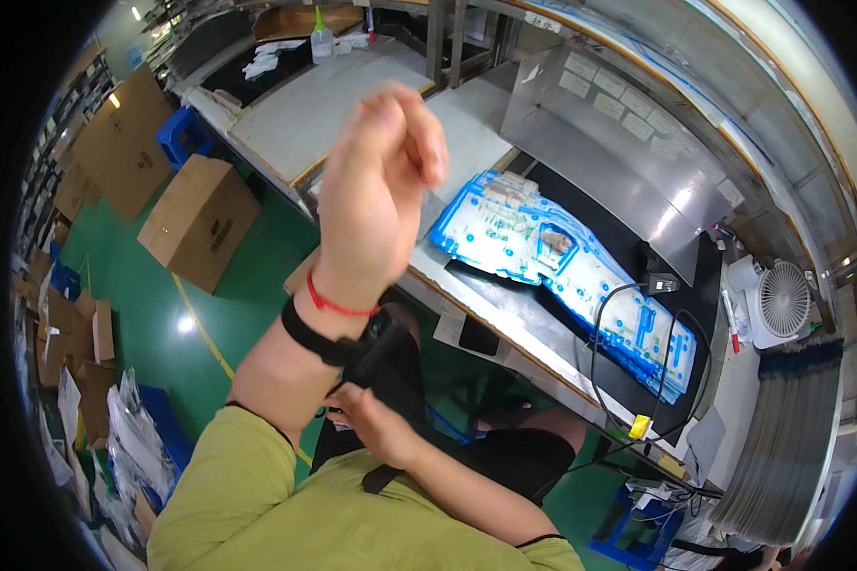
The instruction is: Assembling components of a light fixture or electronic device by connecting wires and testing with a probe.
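Note:
My left hand (379, 181) is raised in front of me, its fingers loosely curled and slightly blurred; I see nothing in it. Around the left wrist are a thin red bracelet (338, 310) and a black wristband (319, 341) with a dark block on it. Just below the wristband, my right hand (381, 425) has its thumb and fingers closed at the dark strap; the fingertips are partly hidden. Beyond the hands, a long white moulded panel (514, 243) with blue edges and blue dots lies on the workbench, touched by neither hand.
A black cable (595, 333) with a yellow tag (641, 426) loops over the panel. A white fan (781, 297) stands on the bench's right, near a stack of grey sheets (781, 447). Cardboard boxes (200, 219) sit on the green floor at left. A bottle (321, 43) stands on the far table.

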Demonstrator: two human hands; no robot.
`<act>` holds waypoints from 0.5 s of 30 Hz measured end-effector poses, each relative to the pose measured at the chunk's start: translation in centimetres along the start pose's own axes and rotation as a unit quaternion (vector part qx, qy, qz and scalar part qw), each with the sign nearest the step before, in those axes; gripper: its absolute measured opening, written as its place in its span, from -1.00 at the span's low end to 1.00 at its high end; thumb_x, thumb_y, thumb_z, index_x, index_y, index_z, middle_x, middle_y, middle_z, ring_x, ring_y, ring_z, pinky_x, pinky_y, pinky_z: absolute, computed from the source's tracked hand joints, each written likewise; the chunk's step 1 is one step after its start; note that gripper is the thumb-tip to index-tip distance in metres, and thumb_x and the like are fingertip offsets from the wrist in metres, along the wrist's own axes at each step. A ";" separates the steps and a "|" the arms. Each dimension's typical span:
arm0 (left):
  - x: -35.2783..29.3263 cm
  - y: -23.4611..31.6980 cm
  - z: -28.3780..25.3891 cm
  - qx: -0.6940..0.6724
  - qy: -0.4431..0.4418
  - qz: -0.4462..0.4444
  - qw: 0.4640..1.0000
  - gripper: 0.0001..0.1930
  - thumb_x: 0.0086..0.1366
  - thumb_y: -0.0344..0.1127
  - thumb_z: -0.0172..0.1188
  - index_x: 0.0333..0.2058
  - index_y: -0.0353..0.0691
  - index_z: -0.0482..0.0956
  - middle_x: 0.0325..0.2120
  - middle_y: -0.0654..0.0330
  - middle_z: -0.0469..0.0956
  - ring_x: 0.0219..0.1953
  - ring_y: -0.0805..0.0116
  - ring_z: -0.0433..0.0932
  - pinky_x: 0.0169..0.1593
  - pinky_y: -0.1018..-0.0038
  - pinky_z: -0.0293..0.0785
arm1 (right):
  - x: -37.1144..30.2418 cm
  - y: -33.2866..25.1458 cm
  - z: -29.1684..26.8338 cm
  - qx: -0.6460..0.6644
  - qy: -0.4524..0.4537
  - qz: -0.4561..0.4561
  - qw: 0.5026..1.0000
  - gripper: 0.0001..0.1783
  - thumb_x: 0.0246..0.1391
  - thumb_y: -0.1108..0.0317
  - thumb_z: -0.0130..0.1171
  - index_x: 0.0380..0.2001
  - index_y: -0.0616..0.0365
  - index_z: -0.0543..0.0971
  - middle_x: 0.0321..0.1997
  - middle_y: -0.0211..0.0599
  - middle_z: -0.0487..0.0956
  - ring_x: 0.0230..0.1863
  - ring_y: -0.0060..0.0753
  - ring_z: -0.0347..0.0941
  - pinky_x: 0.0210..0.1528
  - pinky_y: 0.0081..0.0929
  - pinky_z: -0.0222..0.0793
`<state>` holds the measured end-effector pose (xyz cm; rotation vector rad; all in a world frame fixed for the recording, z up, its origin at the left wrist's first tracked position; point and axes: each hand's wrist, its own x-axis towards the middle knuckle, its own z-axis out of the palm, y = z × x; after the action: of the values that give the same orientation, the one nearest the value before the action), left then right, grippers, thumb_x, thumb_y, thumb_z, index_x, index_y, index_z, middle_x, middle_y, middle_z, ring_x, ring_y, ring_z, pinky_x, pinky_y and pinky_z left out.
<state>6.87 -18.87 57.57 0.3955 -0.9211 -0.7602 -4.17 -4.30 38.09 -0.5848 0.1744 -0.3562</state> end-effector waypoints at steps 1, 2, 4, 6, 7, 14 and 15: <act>1.2 0.4 -0.3 0.003 0.007 0.000 1.000 -0.78 0.41 -0.16 -0.06 -0.16 -0.18 0.40 -0.52 0.26 0.34 -0.48 0.43 0.30 -0.37 0.52 0.23 | 0.2 -0.1 1.0 -0.158 -0.033 0.004 0.987 -0.46 0.30 -0.02 -0.09 0.10 0.21 0.35 0.07 -0.28 0.46 0.19 -0.37 0.29 0.21 -0.43 0.17; 2.5 1.1 -0.2 -0.024 0.010 0.026 0.999 -0.80 0.40 -0.19 -0.04 -0.18 -0.18 0.41 -0.51 0.25 0.34 -0.47 0.43 0.29 -0.38 0.52 0.22 | 0.5 -0.3 1.7 -0.313 -0.065 0.004 0.948 -0.46 0.27 0.03 0.00 0.11 0.25 0.33 0.06 -0.26 0.46 0.20 -0.36 0.29 0.24 -0.45 0.14; 5.7 2.5 -0.6 -0.051 -0.049 0.069 0.995 -0.83 0.41 -0.25 -0.05 -0.24 -0.21 0.42 -0.49 0.24 0.36 -0.46 0.42 0.31 -0.37 0.52 0.26 | 1.4 3.3 0.8 -0.366 -0.114 0.018 0.924 -0.56 0.16 0.20 0.16 -0.01 0.26 0.37 -0.02 -0.18 0.50 0.01 -0.29 0.44 0.05 -0.30 0.34; 9.9 4.5 -0.6 -0.112 -0.092 0.083 0.986 -0.70 0.43 -0.11 -0.17 -0.34 -0.15 0.45 -0.57 0.27 0.46 -0.54 0.42 0.41 -0.46 0.47 0.42 | 1.7 5.8 -1.2 -0.463 -0.126 0.022 0.877 -0.70 0.17 0.22 0.12 -0.14 0.19 0.45 -0.17 -0.13 0.57 -0.14 -0.19 0.52 -0.13 -0.24 0.40; 11.1 7.6 -0.3 -0.100 -0.076 0.080 0.989 -0.74 0.41 -0.15 -0.12 -0.34 -0.17 0.45 -0.56 0.27 0.46 -0.54 0.43 0.41 -0.46 0.49 0.40 | 2.0 6.6 -1.8 -0.525 -0.145 0.089 0.834 -0.75 0.17 0.23 0.10 -0.19 0.17 0.48 -0.24 -0.10 0.58 -0.18 -0.12 0.53 -0.16 -0.22 0.40; 22.0 13.8 -9.7 0.066 0.009 0.056 0.996 -0.76 0.40 -0.16 -0.07 -0.26 -0.22 0.44 -0.50 0.21 0.47 -0.46 0.40 0.45 -0.39 0.48 0.45 | 2.7 -3.3 0.1 -0.539 0.032 -0.124 0.833 -0.87 0.15 0.45 0.08 -0.23 0.20 0.51 -0.33 -0.05 0.59 -0.28 -0.02 0.56 -0.25 -0.27 0.45; 21.5 17.3 -15.7 0.111 -0.017 0.037 0.993 -0.78 0.41 -0.20 -0.07 -0.25 -0.22 0.43 -0.47 0.22 0.46 -0.44 0.41 0.44 -0.35 0.49 0.43 | 2.7 -4.3 2.0 -0.546 0.037 -0.194 0.814 -0.86 0.17 0.46 0.08 -0.20 0.22 0.51 -0.41 -0.14 0.56 -0.36 -0.17 0.55 -0.28 -0.37 0.46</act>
<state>35.13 -23.07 71.44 0.5414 -1.0512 -0.5992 -2.33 -7.64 41.99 -1.7725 0.3378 -0.6754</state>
